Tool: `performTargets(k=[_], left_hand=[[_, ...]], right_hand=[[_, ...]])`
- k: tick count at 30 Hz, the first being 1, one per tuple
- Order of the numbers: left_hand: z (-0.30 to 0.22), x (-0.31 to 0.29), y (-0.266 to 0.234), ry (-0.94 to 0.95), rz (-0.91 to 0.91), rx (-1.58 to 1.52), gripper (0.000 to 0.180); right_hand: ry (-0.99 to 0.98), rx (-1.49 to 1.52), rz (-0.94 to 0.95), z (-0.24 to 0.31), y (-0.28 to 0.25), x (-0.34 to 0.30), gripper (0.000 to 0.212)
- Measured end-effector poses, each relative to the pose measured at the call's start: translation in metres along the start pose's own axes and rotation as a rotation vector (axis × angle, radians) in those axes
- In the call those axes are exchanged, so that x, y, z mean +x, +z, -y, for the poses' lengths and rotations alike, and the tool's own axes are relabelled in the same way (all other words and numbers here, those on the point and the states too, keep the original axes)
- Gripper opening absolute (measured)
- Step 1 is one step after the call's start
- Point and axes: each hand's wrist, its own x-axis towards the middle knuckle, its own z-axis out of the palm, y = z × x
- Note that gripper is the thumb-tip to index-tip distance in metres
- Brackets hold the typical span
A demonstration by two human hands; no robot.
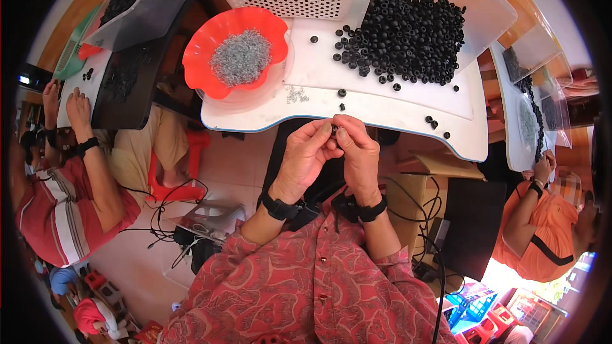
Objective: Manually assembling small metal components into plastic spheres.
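Observation:
Just in front of the table's near edge, my left hand (303, 158) and my right hand (359, 156) meet at the fingertips. Both are closed on a small black round part (333, 129), mostly hidden by the fingers. Beyond them, a loose black part (342, 93) lies on the white table (382, 112), with a smaller black piece (342, 107) nearer my fingers. A large heap of black ring-like parts (414, 32) spills from a clear plastic bin (481, 3). To the left, a red wavy-rimmed bowl (199, 41) holds many tiny clear-grey pieces (241, 57).
A white perforated basket (290, 1) with some black parts stands at the back. Tiny clear pieces (296, 94) lie beside the bowl. Other people sit at tables left and right, one in a striped red shirt (60, 210), another in orange (529, 242). Cables (433, 207) hang near a cardboard box (408, 200).

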Motion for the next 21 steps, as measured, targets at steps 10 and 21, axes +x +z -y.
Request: performTargets(k=[10,21], left_hand=[[0.004,0.006,0.000,0.013,-0.012,0.036,0.022],[0.001,0.009,-0.012,0.050,-0.012,-0.025,0.024]], right_hand=[[-0.015,-0.133,-0.053,0.005,-0.003,-0.001,0.022],[-0.101,-0.365,-0.005,0.001,0.007,0.001,0.028]])
